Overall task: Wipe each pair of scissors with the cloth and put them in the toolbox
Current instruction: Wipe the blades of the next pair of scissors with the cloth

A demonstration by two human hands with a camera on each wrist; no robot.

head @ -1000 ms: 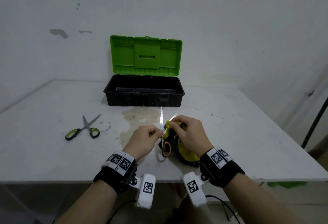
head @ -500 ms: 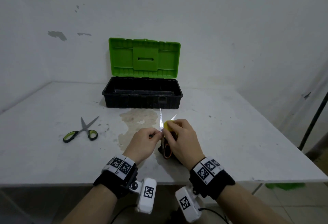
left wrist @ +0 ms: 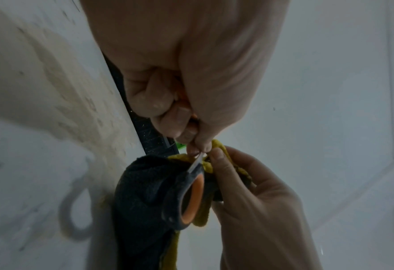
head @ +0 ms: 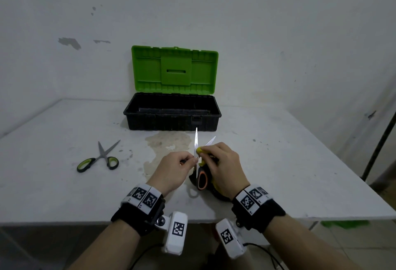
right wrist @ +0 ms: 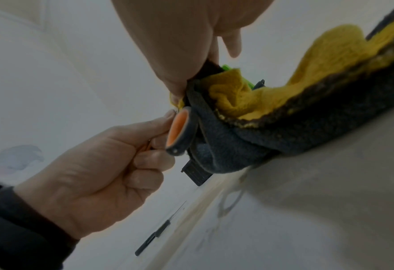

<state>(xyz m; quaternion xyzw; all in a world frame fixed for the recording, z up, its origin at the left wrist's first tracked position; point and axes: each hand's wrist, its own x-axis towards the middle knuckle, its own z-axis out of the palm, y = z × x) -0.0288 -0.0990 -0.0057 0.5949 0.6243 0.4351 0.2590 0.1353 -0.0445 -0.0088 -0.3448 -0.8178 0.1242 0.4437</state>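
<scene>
White tabletop (head: 278, 162) runs wide to my right, its near edge just under my wrists. I see my left hand (head: 173, 169) pinching the orange-handled scissors (head: 201, 178), blades spread and pointing at the open toolbox (head: 171, 117) close ahead. My right hand (head: 222, 167) grasps the yellow-and-grey cloth (left wrist: 145, 197) against a blade. Green-handled scissors (head: 100, 158) lie well apart, left, on bare table.

Head view: dim, flat, even light; wide-angle bending at 3 and 9 o'clock. Wrist views: darker, grainy, soft-focused, blur toward edges.
</scene>
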